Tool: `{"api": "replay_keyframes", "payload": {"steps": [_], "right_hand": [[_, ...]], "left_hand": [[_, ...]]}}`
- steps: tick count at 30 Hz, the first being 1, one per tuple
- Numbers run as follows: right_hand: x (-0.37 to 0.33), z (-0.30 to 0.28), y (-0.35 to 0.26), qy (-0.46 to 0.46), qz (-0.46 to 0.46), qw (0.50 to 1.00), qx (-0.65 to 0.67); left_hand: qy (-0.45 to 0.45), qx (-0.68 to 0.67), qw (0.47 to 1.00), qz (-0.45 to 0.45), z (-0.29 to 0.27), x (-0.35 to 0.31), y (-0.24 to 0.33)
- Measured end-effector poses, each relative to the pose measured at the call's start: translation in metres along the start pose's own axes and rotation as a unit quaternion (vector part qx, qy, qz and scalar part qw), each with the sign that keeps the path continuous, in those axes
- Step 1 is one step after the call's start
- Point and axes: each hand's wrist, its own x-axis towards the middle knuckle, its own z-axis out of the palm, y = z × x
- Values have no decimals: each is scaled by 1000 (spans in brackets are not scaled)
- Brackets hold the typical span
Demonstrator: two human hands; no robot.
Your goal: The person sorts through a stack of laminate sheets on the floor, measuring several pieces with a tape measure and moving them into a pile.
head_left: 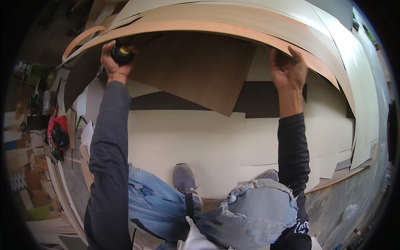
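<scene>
My left hand is closed around a black tape measure with a yellow centre. It is right at the edge of a lifted, curved, thin wood-coloured sheet. My right hand grips the same sheet's near edge farther right, palm turned up and some fingertips hidden. Both arms reach far forward, holding this edge raised. Below it, a brown wood-grain sheet lies at an angle over a dark sheet and a large cream sheet.
More pale sheets curve along the far right. A narrow peach strip curls up at the far left. A red and black bag and scattered offcuts lie left. My shoes stand at the cream sheet's near side.
</scene>
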Motion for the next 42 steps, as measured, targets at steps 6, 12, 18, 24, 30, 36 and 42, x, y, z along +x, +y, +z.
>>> {"api": "replay_keyframes", "payload": {"steps": [6, 12, 18, 24, 30, 36, 42], "right_hand": [[-4, 10, 15, -26, -32, 999, -16], [-30, -47, 49, -66, 4, 973, -219], [-54, -162, 148, 150, 25, 789, -595], [-20, -88, 159, 119, 195, 891, -393], [-10, -111, 222, 207, 74, 532, -817], [-60, -51, 257, 42, -29, 428, -902], [3, -95, 266, 122, 14, 704, -700]], "left_hand": [[51, 20, 998, -5, 15, 29, 11], [50, 28, 998, -16, 13, 24, -9], [26, 26, 997, -73, 10, 22, -17], [-2, 14, 997, -71, 6, 23, -6], [-3, 31, 996, -78, 15, 23, -6], [-10, 43, 996, -74, 10, 17, 1], [-28, 14, 997, -70, 11, 21, -5]]}}
